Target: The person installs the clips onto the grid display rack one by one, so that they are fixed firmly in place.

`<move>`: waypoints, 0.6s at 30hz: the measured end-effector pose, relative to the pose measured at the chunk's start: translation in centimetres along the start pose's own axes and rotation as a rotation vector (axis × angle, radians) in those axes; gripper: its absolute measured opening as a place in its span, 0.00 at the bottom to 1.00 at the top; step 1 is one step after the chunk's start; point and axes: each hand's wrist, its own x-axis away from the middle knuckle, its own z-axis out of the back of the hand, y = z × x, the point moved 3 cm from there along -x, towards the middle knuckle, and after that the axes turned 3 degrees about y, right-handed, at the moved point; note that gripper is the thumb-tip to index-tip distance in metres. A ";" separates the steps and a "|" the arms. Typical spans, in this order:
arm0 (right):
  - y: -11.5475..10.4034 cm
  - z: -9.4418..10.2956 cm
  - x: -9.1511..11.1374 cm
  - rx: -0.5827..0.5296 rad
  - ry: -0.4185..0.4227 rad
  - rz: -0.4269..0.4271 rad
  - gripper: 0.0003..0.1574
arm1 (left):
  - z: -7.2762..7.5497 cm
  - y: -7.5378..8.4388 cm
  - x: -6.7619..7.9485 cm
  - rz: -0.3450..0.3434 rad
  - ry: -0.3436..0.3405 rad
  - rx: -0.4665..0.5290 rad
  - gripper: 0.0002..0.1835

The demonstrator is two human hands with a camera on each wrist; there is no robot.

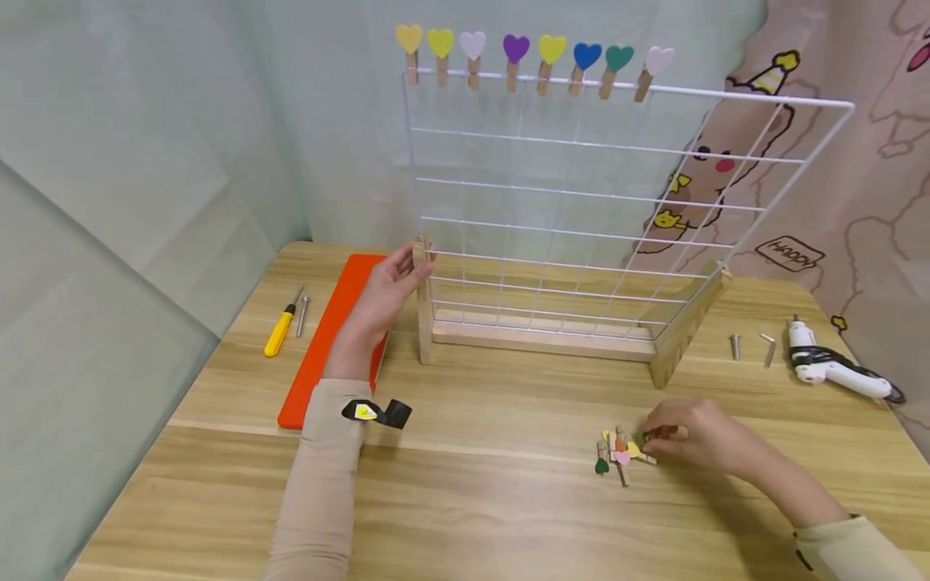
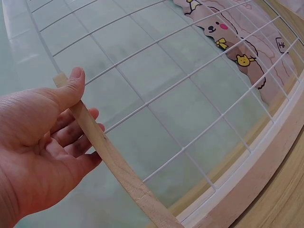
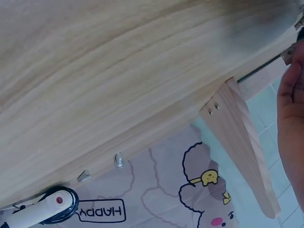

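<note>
A white wire grid (image 1: 726, 94) stands in a wooden base (image 1: 545, 340) with an upright at each end. My left hand (image 1: 381, 294) grips the top of the left upright (image 1: 425, 323), its thumb over the near face in the left wrist view. Heart-topped clothespins, among them a purple one (image 1: 516, 48), line the grid's top wire from its left end past the middle. My right hand (image 1: 693, 436) pinches a small green clothespin (image 1: 645, 438), mostly covered by the fingers. Left of those fingers lies a loose pile of heart clothespins (image 1: 622, 457) on the tabletop.
A red-orange board (image 1: 327, 355) lies under my left forearm. Left of it are a yellow-handled screwdriver (image 1: 279, 332) and a bolt (image 1: 303, 316). At the right lie another bolt (image 1: 735, 347), a hex key (image 1: 769, 351) and a white corded tool (image 1: 835, 373). Curtains hang behind.
</note>
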 end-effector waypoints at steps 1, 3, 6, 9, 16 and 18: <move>-0.1 0.1 -0.1 0.017 0.018 0.012 0.14 | 0.1 -0.2 -0.1 -0.002 0.002 -0.001 0.31; -0.2 0.3 -0.4 0.055 0.060 0.014 0.14 | 0.1 -0.4 -0.2 -0.007 0.006 -0.001 0.30; -0.6 0.8 -1.0 0.115 0.106 0.000 0.15 | 0.2 -0.5 -0.2 -0.012 0.011 -0.001 0.29; -1.3 1.3 -1.6 0.181 0.110 -0.013 0.15 | 0.2 -0.6 -0.2 -0.013 0.013 0.011 0.29; -2.9 3.3 -4.1 0.161 0.169 0.085 0.14 | 0.2 -0.6 -0.2 -0.001 0.005 -0.002 0.32; -3.3 4.7 -5.5 0.139 0.235 0.143 0.12 | 0.3 -0.6 -0.2 0.000 0.007 -0.014 0.34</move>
